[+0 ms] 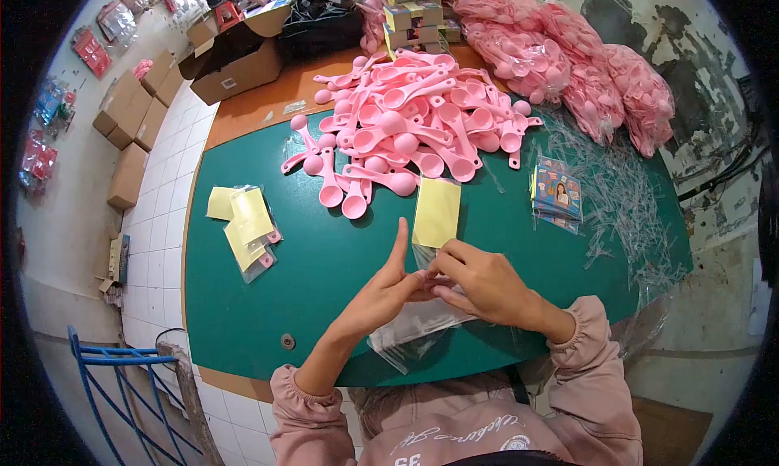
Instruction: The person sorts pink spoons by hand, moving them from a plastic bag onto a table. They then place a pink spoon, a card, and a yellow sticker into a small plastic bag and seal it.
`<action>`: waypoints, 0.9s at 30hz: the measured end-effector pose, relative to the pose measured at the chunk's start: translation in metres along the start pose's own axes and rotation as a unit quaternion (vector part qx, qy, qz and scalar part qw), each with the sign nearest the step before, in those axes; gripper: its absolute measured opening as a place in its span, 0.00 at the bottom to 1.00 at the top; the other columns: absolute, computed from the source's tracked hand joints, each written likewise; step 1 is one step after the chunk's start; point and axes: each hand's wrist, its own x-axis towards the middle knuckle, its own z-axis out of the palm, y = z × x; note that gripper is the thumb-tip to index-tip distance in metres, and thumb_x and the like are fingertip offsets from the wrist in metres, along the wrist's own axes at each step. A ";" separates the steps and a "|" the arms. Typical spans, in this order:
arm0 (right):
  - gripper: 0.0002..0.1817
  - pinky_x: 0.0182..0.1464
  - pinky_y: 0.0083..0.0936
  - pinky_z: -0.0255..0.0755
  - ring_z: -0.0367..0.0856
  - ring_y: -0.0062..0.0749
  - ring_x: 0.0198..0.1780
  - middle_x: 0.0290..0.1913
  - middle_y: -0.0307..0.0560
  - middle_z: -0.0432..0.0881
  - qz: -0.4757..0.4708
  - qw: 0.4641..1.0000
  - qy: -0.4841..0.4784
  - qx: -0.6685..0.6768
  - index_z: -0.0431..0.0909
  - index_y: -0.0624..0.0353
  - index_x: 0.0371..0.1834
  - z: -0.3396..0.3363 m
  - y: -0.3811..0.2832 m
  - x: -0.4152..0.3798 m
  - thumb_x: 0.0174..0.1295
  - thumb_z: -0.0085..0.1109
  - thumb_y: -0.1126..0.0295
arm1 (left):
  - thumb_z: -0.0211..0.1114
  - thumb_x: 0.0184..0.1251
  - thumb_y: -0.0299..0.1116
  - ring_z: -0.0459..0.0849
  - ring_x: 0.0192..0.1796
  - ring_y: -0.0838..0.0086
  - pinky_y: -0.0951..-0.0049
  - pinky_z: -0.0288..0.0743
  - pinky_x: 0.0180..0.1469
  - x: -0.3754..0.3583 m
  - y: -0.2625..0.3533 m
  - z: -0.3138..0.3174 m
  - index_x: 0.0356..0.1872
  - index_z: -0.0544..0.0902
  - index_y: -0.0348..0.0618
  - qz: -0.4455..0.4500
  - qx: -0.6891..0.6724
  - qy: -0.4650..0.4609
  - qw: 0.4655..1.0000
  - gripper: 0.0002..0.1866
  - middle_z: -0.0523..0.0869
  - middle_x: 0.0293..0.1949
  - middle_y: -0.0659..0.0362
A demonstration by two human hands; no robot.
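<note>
A clear bag with a yellow card (436,214) in it lies on the green table mat, its lower end between my hands. My left hand (389,287) has its index finger stretched out, while its other fingers close near the bag's lower edge. My right hand (480,286) is pinched at the same edge, its fingertips close to those of the left. Exactly what each pinch holds is partly hidden. Under my hands lies a stack of clear empty bags (414,330). Beyond the card is a big pile of pink spoons (406,125).
Packed bags with yellow cards (251,214) lie at left. Printed cards (557,192) and scattered clear strips (621,202) are at right. Bagged pink spoons (568,68), an open carton (235,68) and a black bag (322,29) stand at the back.
</note>
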 end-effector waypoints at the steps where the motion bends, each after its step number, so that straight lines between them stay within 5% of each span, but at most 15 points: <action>1: 0.11 0.31 0.32 0.72 0.76 0.39 0.33 0.35 0.45 0.71 -0.005 1.000 0.017 -0.007 0.72 0.59 0.35 0.001 -0.001 0.000 0.49 0.61 0.69 | 0.45 0.68 0.25 0.77 0.48 0.69 0.67 0.74 0.52 0.000 0.002 0.001 0.68 0.30 0.52 -0.006 -0.028 0.007 1.000 0.38 0.70 0.54 0.47; 11: 0.09 0.30 0.32 0.70 0.75 0.41 0.34 0.30 0.47 0.70 -0.072 0.995 -0.007 -0.071 0.70 0.60 0.31 0.002 0.002 0.000 0.51 0.57 0.68 | 0.44 0.68 0.24 0.80 0.42 0.70 0.69 0.75 0.50 0.011 -0.021 -0.006 0.69 0.36 0.52 0.024 -0.005 -0.009 1.000 0.35 0.78 0.41 0.53; 14: 0.09 0.31 0.30 0.68 0.74 0.33 0.32 0.29 0.45 0.69 -0.067 0.980 -0.109 0.155 0.70 0.60 0.29 -0.025 0.010 -0.004 0.54 0.57 0.67 | 0.42 0.68 0.24 0.81 0.42 0.71 0.72 0.76 0.47 0.010 -0.012 -0.006 0.69 0.36 0.48 0.041 0.040 0.044 0.997 0.33 0.80 0.39 0.50; 17: 0.11 0.30 0.19 0.61 0.66 0.20 0.30 0.29 0.38 0.68 -0.003 0.963 -0.096 0.252 0.71 0.59 0.31 -0.098 0.046 -0.021 0.50 0.64 0.69 | 0.40 0.68 0.24 0.82 0.45 0.68 0.72 0.76 0.47 0.007 0.003 -0.005 0.67 0.49 0.46 0.002 -0.004 0.016 1.000 0.26 0.81 0.43 0.48; 19: 0.14 0.29 0.16 0.57 0.62 0.18 0.28 0.27 0.35 0.66 -0.017 0.964 0.014 0.266 0.70 0.59 0.30 -0.151 0.100 -0.045 0.49 0.63 0.64 | 0.37 0.68 0.25 0.81 0.48 0.65 0.71 0.76 0.47 0.009 0.002 -0.005 0.61 0.61 0.42 -0.019 -0.001 -0.012 1.000 0.20 0.80 0.46 0.47; 20: 0.14 0.33 0.23 0.63 0.69 0.26 0.32 0.29 0.41 0.72 0.130 0.945 0.070 0.293 0.71 0.62 0.33 -0.180 0.128 -0.062 0.49 0.61 0.65 | 0.36 0.68 0.25 0.81 0.49 0.67 0.72 0.75 0.48 0.008 0.001 -0.005 0.55 0.68 0.39 -0.012 -0.006 -0.012 1.000 0.18 0.80 0.46 0.49; 21: 0.14 0.34 0.26 0.65 0.71 0.31 0.33 0.34 0.45 0.74 0.204 0.970 0.134 0.022 0.70 0.63 0.36 -0.213 0.190 -0.086 0.50 0.60 0.69 | 0.36 0.68 0.25 0.81 0.49 0.67 0.72 0.75 0.48 0.007 0.000 -0.004 0.55 0.68 0.39 -0.010 -0.008 -0.014 1.000 0.18 0.80 0.46 0.49; 22: 0.14 0.36 0.30 0.67 0.73 0.36 0.34 0.39 0.48 0.75 0.259 0.914 0.186 -0.250 0.70 0.65 0.39 -0.231 0.235 -0.100 0.50 0.59 0.72 | 0.37 0.69 0.25 0.80 0.49 0.67 0.71 0.74 0.50 0.007 0.001 -0.003 0.53 0.69 0.36 -0.015 -0.007 -0.019 1.000 0.17 0.80 0.46 0.48; 23: 0.14 0.36 0.30 0.67 0.73 0.36 0.34 0.39 0.48 0.75 0.255 0.914 0.187 -0.253 0.70 0.65 0.39 -0.230 0.225 -0.100 0.50 0.59 0.72 | 0.38 0.69 0.26 0.80 0.50 0.66 0.71 0.73 0.52 0.007 0.002 -0.003 0.52 0.70 0.33 -0.019 -0.005 -0.024 1.000 0.16 0.80 0.46 0.48; 25: 0.17 0.48 0.33 0.67 0.73 0.47 0.45 0.46 0.53 0.73 0.414 0.734 0.178 -0.508 0.69 0.65 0.45 -0.212 0.198 -0.105 0.50 0.52 0.76 | 0.38 0.69 0.27 0.79 0.51 0.66 0.71 0.73 0.52 0.009 0.003 -0.004 0.50 0.71 0.32 -0.011 -0.005 -0.024 1.000 0.16 0.80 0.47 0.48; 26: 0.21 0.56 0.35 0.63 0.69 0.50 0.52 0.48 0.56 0.72 0.206 0.851 0.271 -0.399 0.69 0.65 0.48 -0.197 0.191 -0.092 0.47 0.49 0.78 | 0.38 0.69 0.27 0.79 0.51 0.66 0.71 0.73 0.53 0.010 0.002 -0.003 0.49 0.71 0.32 -0.008 -0.005 -0.025 1.000 0.16 0.79 0.47 0.48; 27: 0.23 0.57 0.37 0.59 0.68 0.53 0.51 0.47 0.59 0.71 0.149 0.885 0.273 -0.346 0.68 0.65 0.47 -0.174 0.152 -0.064 0.41 0.48 0.79 | 0.38 0.69 0.27 0.79 0.51 0.66 0.71 0.73 0.53 0.009 0.002 -0.001 0.49 0.71 0.32 -0.011 -0.004 -0.025 1.000 0.16 0.79 0.47 0.48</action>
